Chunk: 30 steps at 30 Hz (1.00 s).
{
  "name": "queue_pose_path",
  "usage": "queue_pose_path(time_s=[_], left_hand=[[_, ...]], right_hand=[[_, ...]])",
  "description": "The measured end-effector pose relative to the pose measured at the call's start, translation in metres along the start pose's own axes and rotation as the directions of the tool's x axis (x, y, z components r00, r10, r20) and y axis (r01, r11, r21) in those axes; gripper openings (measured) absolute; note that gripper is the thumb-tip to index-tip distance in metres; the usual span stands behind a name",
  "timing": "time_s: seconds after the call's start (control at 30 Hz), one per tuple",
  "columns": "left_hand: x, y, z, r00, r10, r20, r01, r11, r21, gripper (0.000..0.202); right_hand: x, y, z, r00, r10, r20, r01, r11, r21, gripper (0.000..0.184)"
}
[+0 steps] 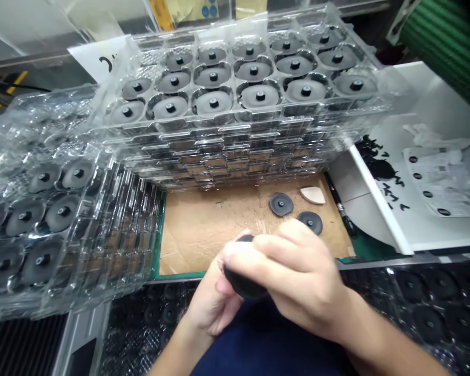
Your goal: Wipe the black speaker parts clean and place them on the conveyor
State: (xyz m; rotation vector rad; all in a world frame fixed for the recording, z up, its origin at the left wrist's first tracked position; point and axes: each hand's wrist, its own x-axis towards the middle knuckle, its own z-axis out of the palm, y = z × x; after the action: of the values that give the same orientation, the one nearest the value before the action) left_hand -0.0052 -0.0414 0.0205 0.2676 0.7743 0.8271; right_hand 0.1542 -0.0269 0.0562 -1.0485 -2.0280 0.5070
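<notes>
A black rubber-like disc [243, 284] is held between my two hands, close to my body at the near edge of the cardboard sheet. My left hand [213, 297] grips its left side from below. Over the top reach the fingers of my right hand [303, 271], bent and pressed on the disc; they are slightly blurred and hide much of it. Just beyond my right hand lie a dark disc with a centre stub [281, 204] and a second such disc [311, 223], partly behind my knuckles. A pale, curved wedge [313, 195] sits beside them.
Stacked clear trays [227, 141] filled with similar discs stand at the back. Another tray stack [62, 209] is on the left. To the right, a white bin [446, 230] holds black scraps [379, 169] and a label sheet. A black pen [347, 219] lies along the cardboard [196, 230].
</notes>
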Motion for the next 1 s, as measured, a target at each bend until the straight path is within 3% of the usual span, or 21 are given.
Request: queue_pose_path(time_s=[0.07, 0.13, 0.17, 0.23, 0.33, 0.37, 0.43, 0.5, 0.57, 0.67, 0.8, 1.0], left_hand=[[-0.002, -0.001, -0.001, 0.998, -0.023, 0.062, 0.023, 1.0, 0.0, 0.061], [-0.003, -0.003, -0.005, 0.992, -0.051, 0.112, 0.05, 0.999, 0.009, 0.056], [-0.003, -0.004, -0.007, 0.991, -0.061, 0.117, 0.06, 0.998, 0.012, 0.053], [-0.002, -0.005, -0.01, 0.993, -0.068, 0.095, 0.067, 0.998, 0.013, 0.047], [-0.001, -0.004, -0.01, 0.995, -0.04, 0.091, 0.041, 0.999, -0.006, 0.048], [-0.001, -0.002, -0.01, 0.993, -0.03, 0.114, 0.032, 0.999, -0.018, 0.051], [-0.002, 0.0, -0.008, 0.984, -0.016, 0.176, 0.026, 0.998, -0.056, 0.055], [-0.002, 0.001, -0.008, 0.974, 0.0, 0.229, 0.024, 0.995, -0.102, 0.055], [-0.001, 0.0, -0.011, 0.964, 0.019, 0.265, 0.017, 0.991, -0.134, 0.054], [0.001, -0.003, -0.017, 0.964, 0.044, 0.263, -0.009, 0.991, -0.135, 0.056], [0.001, -0.004, -0.021, 0.985, 0.097, 0.143, -0.083, 0.991, -0.103, 0.059], [0.005, 0.0, -0.02, 0.982, 0.173, 0.074, -0.171, 0.985, -0.024, 0.055]], right_hand=[[0.005, 0.003, 0.002, 0.992, -0.054, 0.111, 0.041, 0.992, 0.118, 0.023], [0.007, 0.001, 0.002, 0.98, 0.036, 0.196, -0.054, 0.995, 0.085, 0.024], [0.008, -0.001, 0.002, 0.982, 0.064, 0.177, -0.067, 0.998, 0.011, 0.023], [0.008, -0.007, 0.004, 0.996, -0.001, 0.092, 0.01, 0.996, -0.093, 0.024], [0.008, -0.006, 0.005, 0.992, -0.118, 0.054, 0.114, 0.991, 0.069, 0.025], [0.007, -0.001, 0.005, 0.996, -0.072, 0.043, 0.066, 0.988, 0.141, 0.025], [0.002, 0.015, 0.005, 0.987, 0.16, 0.011, -0.159, 0.962, 0.223, 0.024], [-0.008, 0.035, 0.009, 0.902, 0.431, 0.035, -0.425, 0.869, 0.254, 0.028], [-0.024, 0.055, 0.021, 0.802, 0.583, 0.13, -0.596, 0.767, 0.238, 0.036], [-0.053, 0.076, 0.048, 0.75, 0.626, 0.214, -0.659, 0.735, 0.162, 0.028], [-0.085, 0.079, 0.077, 0.727, 0.662, 0.183, -0.68, 0.731, 0.057, 0.021], [-0.099, 0.078, 0.087, 0.728, 0.678, 0.108, -0.679, 0.734, -0.027, 0.029]])
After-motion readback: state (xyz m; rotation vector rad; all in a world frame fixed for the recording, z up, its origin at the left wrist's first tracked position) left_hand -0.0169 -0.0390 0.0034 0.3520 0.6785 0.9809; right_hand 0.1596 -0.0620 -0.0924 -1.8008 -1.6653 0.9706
